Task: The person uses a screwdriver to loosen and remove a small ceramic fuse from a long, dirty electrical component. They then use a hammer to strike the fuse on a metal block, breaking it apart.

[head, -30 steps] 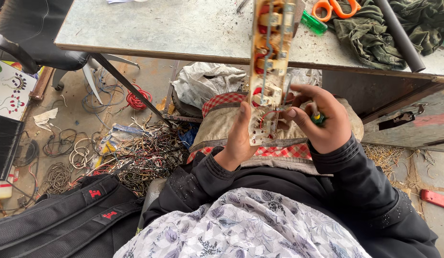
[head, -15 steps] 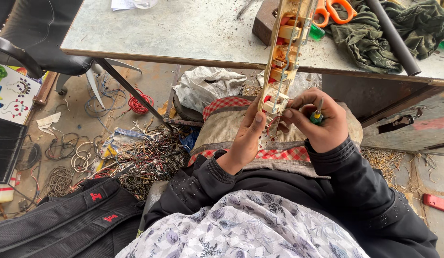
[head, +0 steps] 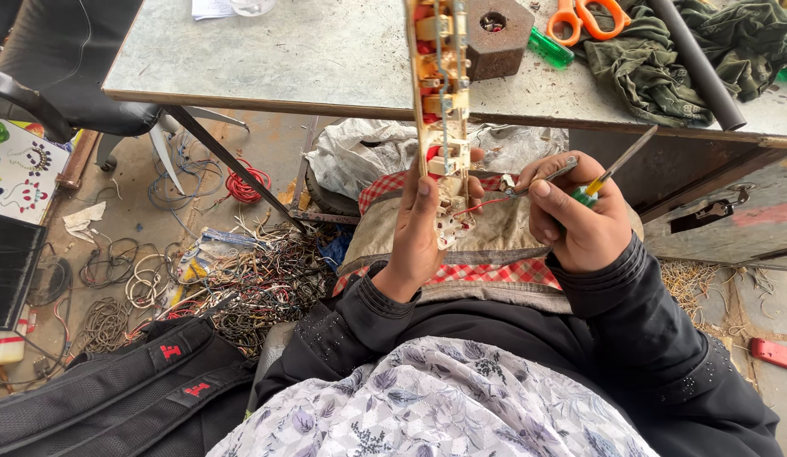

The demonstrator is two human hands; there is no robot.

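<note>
The left hand (head: 423, 233) holds its grip pressed around the lower end of a long cream plastic switchboard strip with brass contacts (head: 440, 118), upright before the grey metal counter (head: 309, 55); just right of the strip, the right hand (head: 580, 220) pinches a thin screwdriver with a yellow-green handle (head: 613, 165) and grey pliers (head: 537, 179), near a red wire (head: 482, 204) on the strip.
</note>
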